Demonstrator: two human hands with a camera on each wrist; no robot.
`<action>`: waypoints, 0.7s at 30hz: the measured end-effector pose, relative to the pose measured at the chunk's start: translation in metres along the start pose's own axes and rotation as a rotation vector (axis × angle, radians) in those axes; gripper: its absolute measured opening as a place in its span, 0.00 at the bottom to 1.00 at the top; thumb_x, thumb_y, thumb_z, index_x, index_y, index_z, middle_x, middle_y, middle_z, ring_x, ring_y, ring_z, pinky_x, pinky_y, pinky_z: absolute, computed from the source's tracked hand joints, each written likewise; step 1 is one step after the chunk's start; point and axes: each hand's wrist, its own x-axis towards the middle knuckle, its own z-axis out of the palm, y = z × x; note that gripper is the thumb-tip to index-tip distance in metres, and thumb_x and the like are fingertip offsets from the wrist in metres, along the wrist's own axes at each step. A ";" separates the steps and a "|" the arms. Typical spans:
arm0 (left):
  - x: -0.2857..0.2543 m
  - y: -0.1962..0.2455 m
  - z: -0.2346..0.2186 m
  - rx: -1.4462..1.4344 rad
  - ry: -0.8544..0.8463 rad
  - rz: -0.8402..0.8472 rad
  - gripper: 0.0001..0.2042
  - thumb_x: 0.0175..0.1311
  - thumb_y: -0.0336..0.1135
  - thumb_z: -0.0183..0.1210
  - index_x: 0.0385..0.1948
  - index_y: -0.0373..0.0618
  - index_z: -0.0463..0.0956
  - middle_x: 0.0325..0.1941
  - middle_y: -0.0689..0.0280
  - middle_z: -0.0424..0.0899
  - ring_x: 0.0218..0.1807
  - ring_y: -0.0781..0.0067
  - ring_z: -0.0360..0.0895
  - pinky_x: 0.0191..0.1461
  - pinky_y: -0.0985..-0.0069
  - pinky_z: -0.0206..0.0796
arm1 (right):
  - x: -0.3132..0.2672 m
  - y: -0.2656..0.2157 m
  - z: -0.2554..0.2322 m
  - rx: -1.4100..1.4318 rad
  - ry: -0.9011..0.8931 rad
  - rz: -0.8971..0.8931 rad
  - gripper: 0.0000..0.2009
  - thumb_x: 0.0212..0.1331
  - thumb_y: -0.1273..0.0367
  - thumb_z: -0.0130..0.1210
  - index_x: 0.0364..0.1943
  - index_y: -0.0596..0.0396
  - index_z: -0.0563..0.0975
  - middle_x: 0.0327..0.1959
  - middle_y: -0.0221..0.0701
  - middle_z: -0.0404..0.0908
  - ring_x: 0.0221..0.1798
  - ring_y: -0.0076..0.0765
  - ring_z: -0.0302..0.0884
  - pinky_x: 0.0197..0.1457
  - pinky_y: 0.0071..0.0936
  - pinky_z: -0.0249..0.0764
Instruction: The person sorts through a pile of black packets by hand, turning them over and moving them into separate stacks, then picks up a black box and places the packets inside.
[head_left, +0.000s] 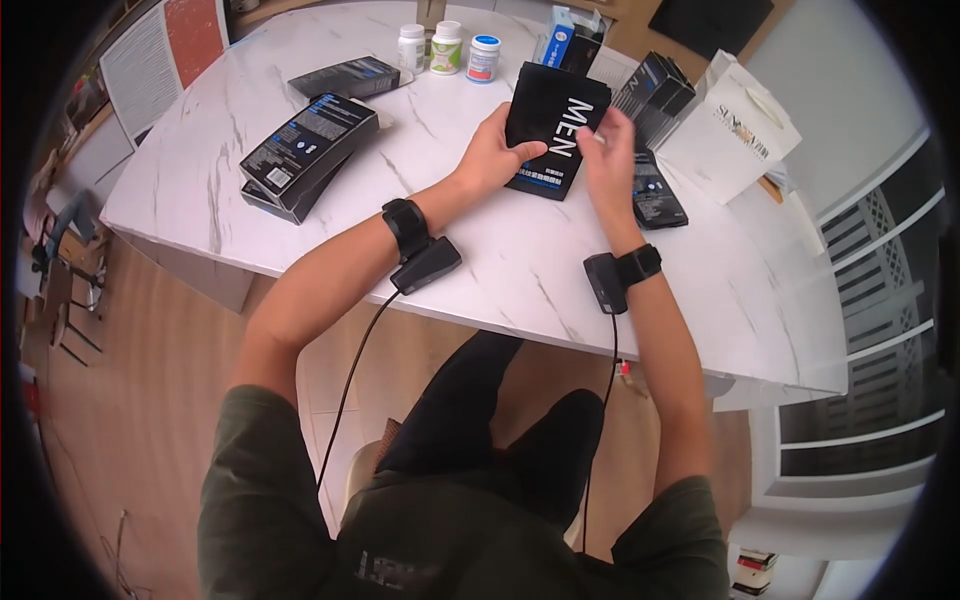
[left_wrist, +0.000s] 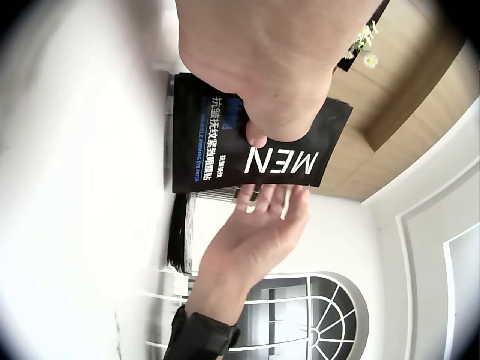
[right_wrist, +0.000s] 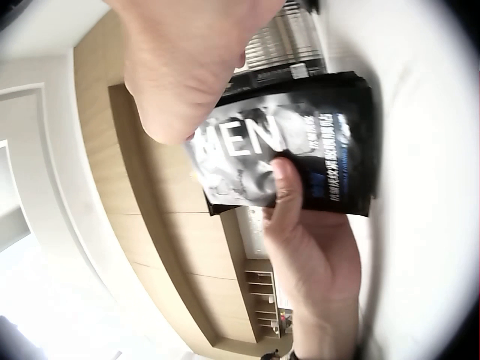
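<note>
My left hand grips a stack of black foil eye-patch sachets, thumb across the front and fingers behind. The top sachet carries a big white "MEN" and smaller white and blue print; several layered edges show in the right wrist view. The stack is held up over the table, its face toward me. At the stack's right edge is my right hand, its fingers fairly straight and the tips right at the edge. In the left wrist view, these fingertips are partly hidden by the sachets. Another black sachet pile lies beside the right wrist.
Black printed boxes lie stacked at left, another box behind them. Several pill bottles stand at the back. A black box and a white paper bag stand at right. Cables hang from both wrist cameras.
</note>
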 end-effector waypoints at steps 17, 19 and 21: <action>0.003 -0.010 -0.002 0.056 0.066 0.058 0.21 0.51 0.28 0.64 0.46 0.33 0.68 0.42 0.52 0.80 0.45 0.63 0.78 0.50 0.70 0.69 | -0.035 -0.371 -0.084 0.484 -1.032 -0.744 0.19 0.63 0.56 0.52 0.51 0.53 0.69 0.52 0.34 0.70 0.51 0.40 0.69 0.54 0.39 0.68; 0.004 -0.010 -0.002 0.098 0.054 0.052 0.21 0.52 0.28 0.64 0.46 0.33 0.68 0.42 0.52 0.80 0.45 0.63 0.78 0.50 0.71 0.69 | -0.040 -0.371 -0.076 0.455 -1.101 -0.721 0.19 0.63 0.56 0.51 0.51 0.52 0.68 0.52 0.34 0.70 0.51 0.40 0.69 0.55 0.39 0.67; 0.006 -0.015 -0.003 0.105 0.051 0.049 0.21 0.52 0.28 0.65 0.46 0.33 0.68 0.42 0.52 0.80 0.46 0.62 0.78 0.50 0.71 0.69 | -0.042 -0.372 -0.072 0.440 -1.126 -0.709 0.19 0.63 0.56 0.51 0.52 0.52 0.68 0.52 0.35 0.70 0.52 0.40 0.69 0.56 0.38 0.66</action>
